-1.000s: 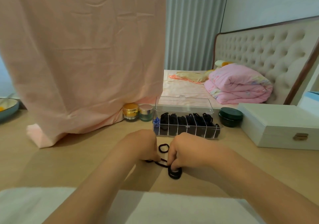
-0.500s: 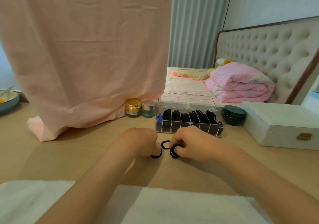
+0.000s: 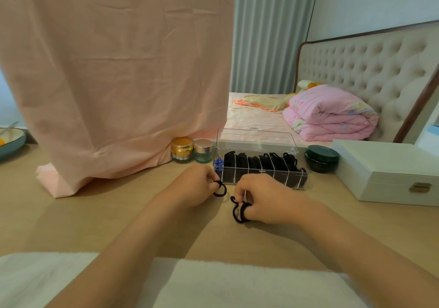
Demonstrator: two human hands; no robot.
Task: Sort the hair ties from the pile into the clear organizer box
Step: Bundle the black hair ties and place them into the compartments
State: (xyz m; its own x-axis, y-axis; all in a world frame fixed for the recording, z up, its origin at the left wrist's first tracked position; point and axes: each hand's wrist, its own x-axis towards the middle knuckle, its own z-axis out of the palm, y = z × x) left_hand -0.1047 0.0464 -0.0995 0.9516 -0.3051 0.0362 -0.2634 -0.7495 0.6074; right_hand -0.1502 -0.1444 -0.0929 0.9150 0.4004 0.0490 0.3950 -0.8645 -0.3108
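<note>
Seven-odd compartments of clear organizer box (image 3: 261, 174) holding black ties; left hand (image 3: 194, 184) pinching one tie (image 3: 219, 189), right hand (image 3: 261, 200) gripping others (image 3: 238, 214)

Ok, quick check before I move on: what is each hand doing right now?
Left hand: closed, pinching one black hair tie.
Right hand: closed, holding black hair ties looped over a finger.

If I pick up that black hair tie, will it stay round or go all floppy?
Probably floppy: the hair tie hanging from the left hand sags into an uneven loop. Likely very light, since fingertips alone hold it. It seems stretchy too: the ties in the right hand bend around a finger.
</note>
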